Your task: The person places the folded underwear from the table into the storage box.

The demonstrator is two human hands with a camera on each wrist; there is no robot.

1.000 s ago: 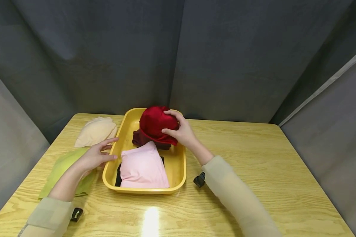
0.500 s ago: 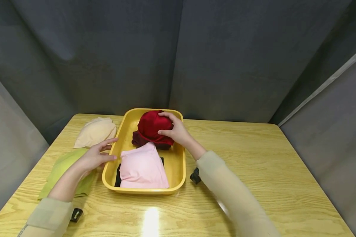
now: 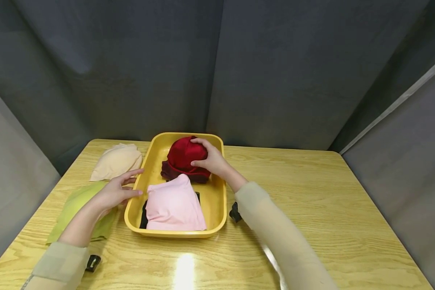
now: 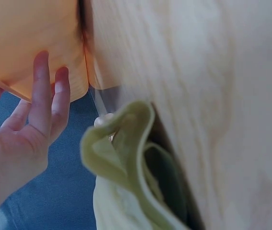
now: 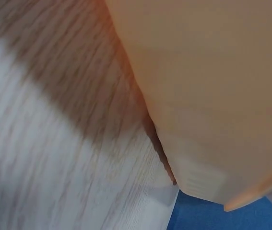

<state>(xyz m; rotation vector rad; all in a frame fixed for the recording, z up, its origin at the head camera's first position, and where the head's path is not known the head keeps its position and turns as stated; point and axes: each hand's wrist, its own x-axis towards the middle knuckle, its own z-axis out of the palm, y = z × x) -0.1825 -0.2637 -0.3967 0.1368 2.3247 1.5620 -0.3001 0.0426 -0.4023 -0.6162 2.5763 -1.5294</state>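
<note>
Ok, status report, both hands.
Right hand holds rounded red fabric garment on maroon fabric, inside rectangular yellow tray. Left hand at tray's left rim. Nothing visibly in the way.

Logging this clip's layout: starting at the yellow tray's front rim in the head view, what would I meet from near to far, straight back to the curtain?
Front rim → pink cloth → red cloth → back rim → curtain. Left out: the maroon cloth, which overlaps the red one.
</note>
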